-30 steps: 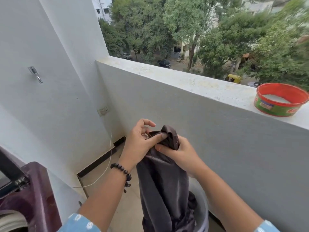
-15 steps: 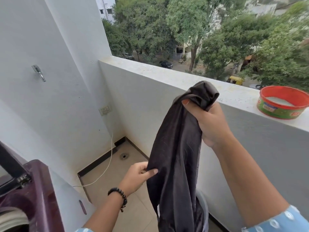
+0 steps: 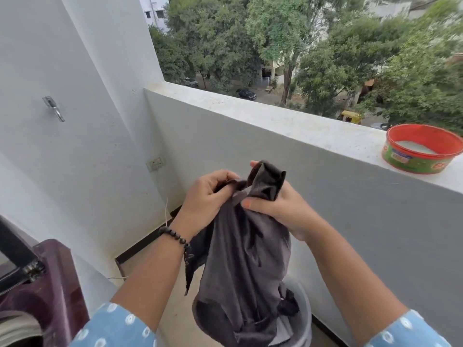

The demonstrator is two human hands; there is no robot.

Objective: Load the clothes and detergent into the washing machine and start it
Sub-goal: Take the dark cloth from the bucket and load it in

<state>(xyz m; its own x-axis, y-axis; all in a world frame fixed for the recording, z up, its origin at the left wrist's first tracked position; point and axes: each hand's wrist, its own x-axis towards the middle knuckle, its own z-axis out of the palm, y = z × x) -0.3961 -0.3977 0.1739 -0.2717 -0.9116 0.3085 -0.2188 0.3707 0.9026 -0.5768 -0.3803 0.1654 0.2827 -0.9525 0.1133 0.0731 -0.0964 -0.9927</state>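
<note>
A dark grey garment (image 3: 248,259) hangs in front of me, its lower end trailing into a grey bucket (image 3: 304,321) on the floor. My left hand (image 3: 208,196) grips the cloth near its top on the left. Beside it my right hand (image 3: 278,206) pinches the bunched upper edge. At the lower left stands the maroon washing machine (image 3: 55,284) with its lid raised. A round red-and-green detergent tub (image 3: 421,152), open and holding white powder, sits on the parapet ledge at the right.
The grey parapet wall (image 3: 350,209) runs across the right side, with a wide ledge on top. A white side wall carries a metal hook (image 3: 53,108) and a socket (image 3: 155,162). A white cord (image 3: 166,211) hangs down toward the tiled floor.
My right hand came down from its raised position with the garment's top. My left hand rose from the cloth's side edge to grip it near the top, beside the right hand.
</note>
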